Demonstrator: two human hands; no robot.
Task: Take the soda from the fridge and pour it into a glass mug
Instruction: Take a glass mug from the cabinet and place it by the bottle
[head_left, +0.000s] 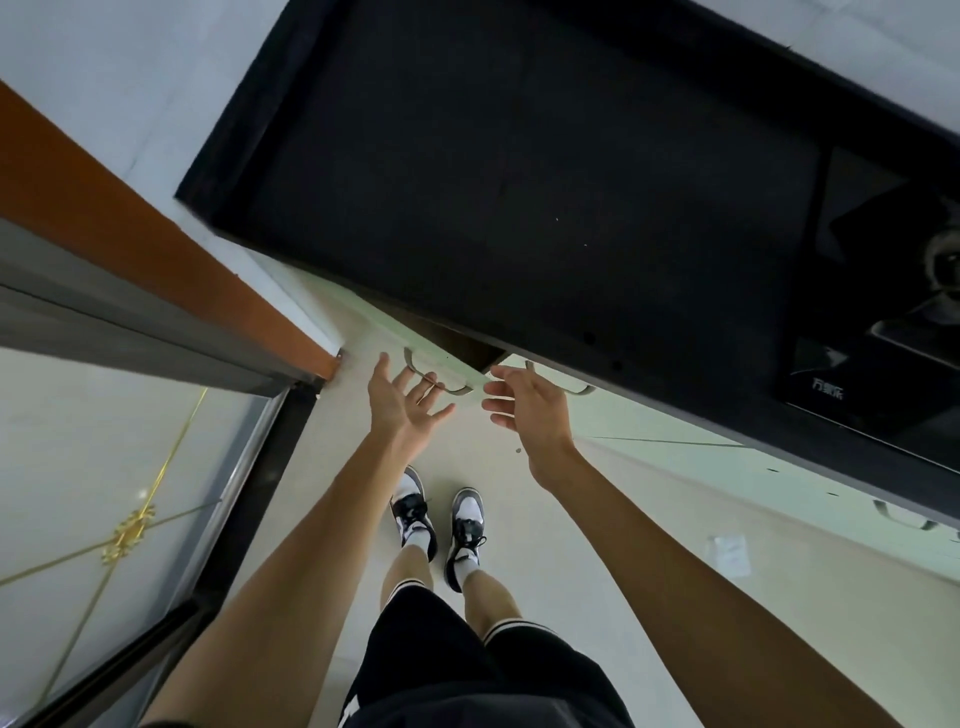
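Left hand (401, 402) and right hand (524, 404), both spread and empty, the left nearer a cabinet handle (459, 389); no soda or fridge shows

Countertop (519, 182) runs across the far side, cooktop (857, 338) set in at its right end. Under its near edge, left cabinet handle (460, 389) and right cabinet handle (584, 389) side by side. Left hand (400, 400) before the one, right hand (524, 400) before the other. Sliding glass door (104, 467) stands left. Shoes (413, 512) on the floor (571, 545), nearer, between both arms.
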